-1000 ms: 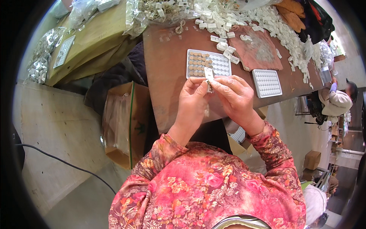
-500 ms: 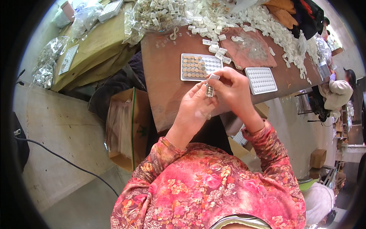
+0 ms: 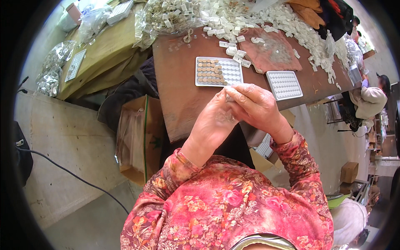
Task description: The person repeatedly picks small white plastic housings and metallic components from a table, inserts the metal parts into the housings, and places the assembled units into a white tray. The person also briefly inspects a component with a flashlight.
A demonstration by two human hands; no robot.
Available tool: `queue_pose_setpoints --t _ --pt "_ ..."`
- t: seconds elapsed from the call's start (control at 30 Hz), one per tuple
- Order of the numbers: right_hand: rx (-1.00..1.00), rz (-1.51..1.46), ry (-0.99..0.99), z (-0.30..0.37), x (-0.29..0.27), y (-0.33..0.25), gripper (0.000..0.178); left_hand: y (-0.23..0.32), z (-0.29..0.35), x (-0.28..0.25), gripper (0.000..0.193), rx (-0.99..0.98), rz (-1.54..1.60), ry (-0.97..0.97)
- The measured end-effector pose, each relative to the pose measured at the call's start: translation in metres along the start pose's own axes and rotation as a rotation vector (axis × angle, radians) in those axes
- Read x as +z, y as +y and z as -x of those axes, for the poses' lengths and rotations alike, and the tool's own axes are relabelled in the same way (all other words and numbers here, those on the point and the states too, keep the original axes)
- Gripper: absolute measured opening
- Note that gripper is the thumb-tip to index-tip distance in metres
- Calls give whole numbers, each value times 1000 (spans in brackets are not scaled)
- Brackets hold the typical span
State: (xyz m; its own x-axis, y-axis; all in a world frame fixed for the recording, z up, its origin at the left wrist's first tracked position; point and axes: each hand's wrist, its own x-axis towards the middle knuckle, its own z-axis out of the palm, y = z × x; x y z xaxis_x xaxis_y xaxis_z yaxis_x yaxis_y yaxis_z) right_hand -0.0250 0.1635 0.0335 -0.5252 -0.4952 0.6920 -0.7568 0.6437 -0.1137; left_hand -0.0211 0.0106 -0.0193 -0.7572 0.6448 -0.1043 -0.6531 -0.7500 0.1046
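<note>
Your patterned top [image 3: 233, 196], pink and red floral, with both sleeves running up to the wrists.
Your left hand [image 3: 211, 125], palm turned up, thumb against a small pale piece [image 3: 228, 98]; its other fingers are largely behind the right hand, so how far they close cannot be told. Across its palm, a bit of clear plastic [image 3: 226, 117].
Your right hand [image 3: 259, 106], fingers bent and closed at the tips on that same piece, which shows only as a sliver where your hands meet, just on the near side of the first tray.
One black cable [image 3: 79, 177], on the floor to your left.
One open cardboard box [image 3: 153, 141], beside the left edge of your table [image 3: 177, 79], near its near left corner.
One white tray [image 3: 285, 86], rows of pale sockets, close to the table's near edge.
One further white tray [image 3: 238, 71], to its left; tan round pieces [image 3: 206, 71] fill its left part, pale sockets show at its right edge.
Several white plastic cases [image 3: 233, 51], loose, beyond that tray's far right corner.
One reddish cloth [image 3: 273, 52], right of the cases, dusted pale in its middle.
One heap of white parts [image 3: 308, 41], spread along the table's far edge.
One clear bag [image 3: 166, 21] of small mixed parts, at the far left corner.
</note>
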Motion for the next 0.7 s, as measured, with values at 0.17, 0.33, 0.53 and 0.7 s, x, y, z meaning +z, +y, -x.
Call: queue_pose_setpoints --t 0.17,0.33,0.53,0.7 --pt "-38 3 -29 4 -2 7 33 -2 1 3 30 -76 103 35" --pt "121 -100 -79 3 -9 7 29 -1 5 13 27 36 -117 13" --pt "224 -184 -153 -3 -18 1 25 -1 6 23 22 241 -644 219" --pt "240 -205 -193 -5 -23 1 23 -2 4 19 19 252 -752 242"
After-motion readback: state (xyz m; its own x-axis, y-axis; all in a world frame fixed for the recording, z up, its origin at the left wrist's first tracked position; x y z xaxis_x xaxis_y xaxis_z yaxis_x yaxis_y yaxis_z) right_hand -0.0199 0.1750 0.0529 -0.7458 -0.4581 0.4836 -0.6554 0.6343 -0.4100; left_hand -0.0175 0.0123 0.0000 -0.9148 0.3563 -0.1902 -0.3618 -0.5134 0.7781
